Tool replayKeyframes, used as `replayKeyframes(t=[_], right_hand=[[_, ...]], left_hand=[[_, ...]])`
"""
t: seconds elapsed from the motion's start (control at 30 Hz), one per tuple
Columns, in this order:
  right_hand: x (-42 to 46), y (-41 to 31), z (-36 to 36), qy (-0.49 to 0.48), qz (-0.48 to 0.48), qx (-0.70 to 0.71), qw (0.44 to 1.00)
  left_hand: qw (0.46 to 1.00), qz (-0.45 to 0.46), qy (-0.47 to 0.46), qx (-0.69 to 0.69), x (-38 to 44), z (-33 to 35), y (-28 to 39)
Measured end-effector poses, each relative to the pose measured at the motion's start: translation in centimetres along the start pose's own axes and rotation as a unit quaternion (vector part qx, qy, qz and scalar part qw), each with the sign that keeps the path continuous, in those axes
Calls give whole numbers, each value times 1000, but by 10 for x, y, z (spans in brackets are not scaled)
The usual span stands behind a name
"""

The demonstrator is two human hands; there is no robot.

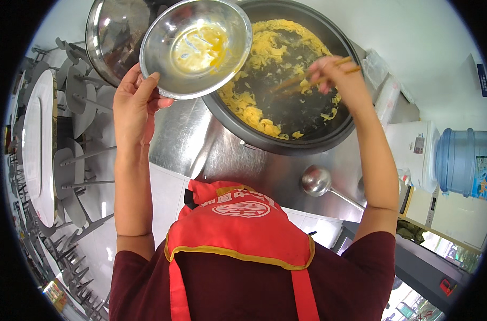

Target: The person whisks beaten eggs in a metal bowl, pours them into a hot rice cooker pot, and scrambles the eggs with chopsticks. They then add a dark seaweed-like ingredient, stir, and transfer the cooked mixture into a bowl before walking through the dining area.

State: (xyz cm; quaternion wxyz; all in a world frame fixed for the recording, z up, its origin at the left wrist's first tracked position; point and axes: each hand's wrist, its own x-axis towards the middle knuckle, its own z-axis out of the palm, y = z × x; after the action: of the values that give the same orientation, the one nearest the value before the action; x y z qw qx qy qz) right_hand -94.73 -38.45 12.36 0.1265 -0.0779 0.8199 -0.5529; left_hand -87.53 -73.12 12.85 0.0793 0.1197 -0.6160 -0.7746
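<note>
My left hand [141, 96] grips the rim of a stainless steel bowl [159, 60], tilted so that its inside shows a little yellow beaten egg. The bowl hangs over the left edge of a large dark round electric pan [243, 130]. Cooked yellow egg [253, 116] lies in a broken ring around the pan, with smaller pieces in the dark liquid at its middle. Above the pan's right side, my right hand [331, 74] holds wooden chopsticks [287, 83], their far ends low in the pan and slightly blurred.
A steel ladle [316, 180] lies on the steel counter [243, 164] near its front edge. Behind the bowl stands a shiny lid or metal vessel [103, 44]. Plastic bags [377, 70] and a water dispenser with a blue bottle [460, 160] are at right; a round table [47, 148] and chairs are at left.
</note>
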Motion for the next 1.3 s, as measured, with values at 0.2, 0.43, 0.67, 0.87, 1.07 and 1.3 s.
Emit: replayKeyframes(t=[0.2,0.43,0.67,0.87,1.07,1.3], right_hand=[[-16,24,42,-65,25,6,998],[33,44,-24,220,-72,-179,956],[80,80,-4,134,-88,-131,978],[14,9,-4,27,-13,-84,996],[-82,1,-42,225,-73,121,964],[-159,83,-4,409,-31,254,876]], left_hand=[[999,-7,-27,16,-4,16,3],[999,-1,1,34,-19,12,5],[999,-12,11,37,-34,18,4],[999,-9,-25,30,-37,6,4],[998,9,-64,-10,-34,-5,-2],[991,-2,-130,-21,-31,-3,-9]])
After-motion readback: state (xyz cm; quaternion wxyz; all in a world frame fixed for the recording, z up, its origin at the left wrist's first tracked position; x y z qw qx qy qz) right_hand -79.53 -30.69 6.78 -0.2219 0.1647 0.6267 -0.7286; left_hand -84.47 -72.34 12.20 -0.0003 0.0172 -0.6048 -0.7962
